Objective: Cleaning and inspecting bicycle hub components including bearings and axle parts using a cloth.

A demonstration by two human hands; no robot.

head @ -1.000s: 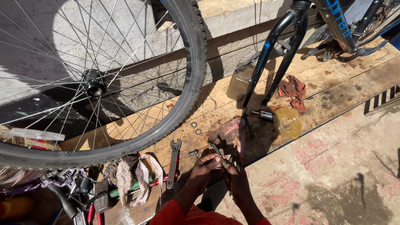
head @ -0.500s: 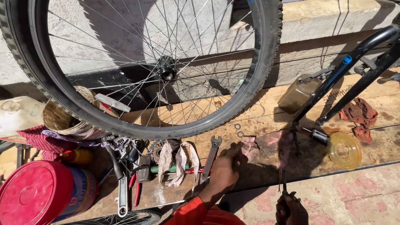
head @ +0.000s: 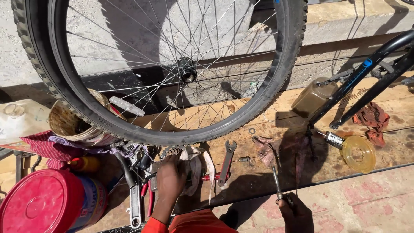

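Note:
My left hand point(head: 169, 181) rests on a heap of tools and a dirty white rag point(head: 195, 166) on the wooden board, its fingers curled over the rag; what it grips is hidden. My right hand point(head: 295, 212), low at the frame's bottom, is closed around a slim metal tool point(head: 276, 181) that points up. A flat spanner point(head: 227, 157) lies between the hands. A large spoked bicycle wheel point(head: 172, 73) with a knobby tyre stands upright just beyond the tools.
A red-lidded tub point(head: 45, 205) sits at lower left, a worn bucket point(head: 71, 123) behind it. A black bicycle fork point(head: 358, 82), a brown canister point(head: 314, 97), a yellow plastic disc point(head: 358, 153) and a red rag point(head: 373, 118) lie to the right. Washers point(head: 252, 130) dot the board.
The view has swung left, bringing the wheel, bucket and red tub into sight. My hands have parted: the left reached to the tool pile, the right dropped low with the slim tool.

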